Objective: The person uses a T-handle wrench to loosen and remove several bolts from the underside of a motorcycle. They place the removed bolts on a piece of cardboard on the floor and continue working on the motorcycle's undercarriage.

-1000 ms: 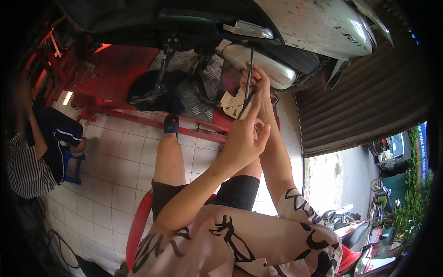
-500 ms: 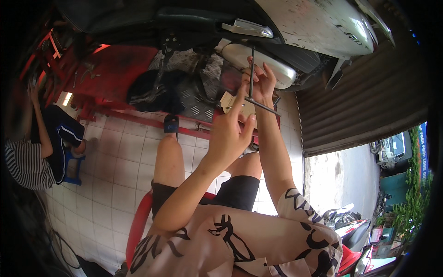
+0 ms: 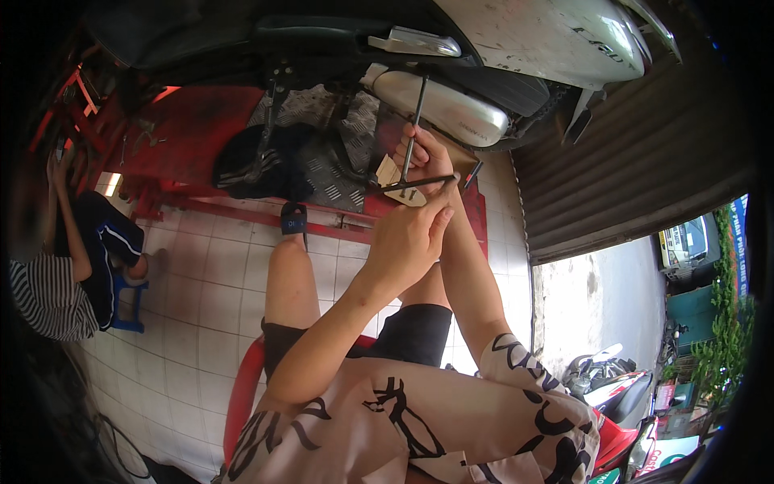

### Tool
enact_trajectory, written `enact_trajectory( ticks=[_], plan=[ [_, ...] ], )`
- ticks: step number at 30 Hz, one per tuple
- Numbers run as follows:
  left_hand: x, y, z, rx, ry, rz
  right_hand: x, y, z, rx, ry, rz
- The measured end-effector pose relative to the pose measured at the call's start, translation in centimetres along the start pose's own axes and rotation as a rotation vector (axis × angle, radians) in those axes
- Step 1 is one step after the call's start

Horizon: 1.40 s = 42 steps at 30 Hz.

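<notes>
In my right hand (image 3: 422,152) is a dark metal T-handle wrench (image 3: 418,106), fingers closed around its shaft. The shaft's free end points up in front of the motorbike's silver cover (image 3: 439,109). Below my right fingers, the wrench's crossbar lies nearly level. My left hand (image 3: 407,246) is just beneath it, index finger stretched up to the crossbar's right end and thumb apart. Its other fingers are partly hidden, and nothing shows in its grasp. A light-coloured tray or piece of card (image 3: 390,173) with small dark parts on it sits behind the hands.
A motorbike (image 3: 322,40) stands on a red lift platform (image 3: 193,129) with dark cloth (image 3: 242,157) and hand tools on it. At the left, another person (image 3: 56,282) sits on a blue stool (image 3: 127,305). A shutter (image 3: 621,169) is at the right; parked motorbikes (image 3: 613,387) stand outside.
The wrench has shifted left and its crossbar has swung round to nearly level. My right fingers, spread before, have closed on the shaft. My left index finger now meets the crossbar's end.
</notes>
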<state>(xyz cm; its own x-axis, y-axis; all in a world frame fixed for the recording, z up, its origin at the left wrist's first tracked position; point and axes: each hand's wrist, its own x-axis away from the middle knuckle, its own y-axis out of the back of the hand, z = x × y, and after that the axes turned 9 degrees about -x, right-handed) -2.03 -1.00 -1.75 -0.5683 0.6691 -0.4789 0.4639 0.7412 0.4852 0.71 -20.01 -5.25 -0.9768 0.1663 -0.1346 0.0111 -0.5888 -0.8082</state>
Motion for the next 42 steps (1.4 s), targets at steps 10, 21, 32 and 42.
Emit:
enact_trajectory(
  ticks=[10, 21, 32, 42],
  plan=[
    [0.7, -0.3, 1.6, 0.043, -0.091, 0.059, -1.1, -2.5, 1.1, -0.074, 0.07, -0.008],
    [1.5, -1.2, 2.2, -0.007, 0.036, 0.17, -1.1, -2.6, 0.8, -0.098, 0.125, -0.069],
    [0.5, -0.4, 0.0, 0.402, 0.22, 0.315, -1.6, -2.3, 1.4, -0.125, 0.158, -0.049],
    [0.5, 0.0, 0.7, 0.486, 0.384, 0.346, -1.5, -1.9, 2.0, -0.192, 0.157, -0.014]
  ],
)
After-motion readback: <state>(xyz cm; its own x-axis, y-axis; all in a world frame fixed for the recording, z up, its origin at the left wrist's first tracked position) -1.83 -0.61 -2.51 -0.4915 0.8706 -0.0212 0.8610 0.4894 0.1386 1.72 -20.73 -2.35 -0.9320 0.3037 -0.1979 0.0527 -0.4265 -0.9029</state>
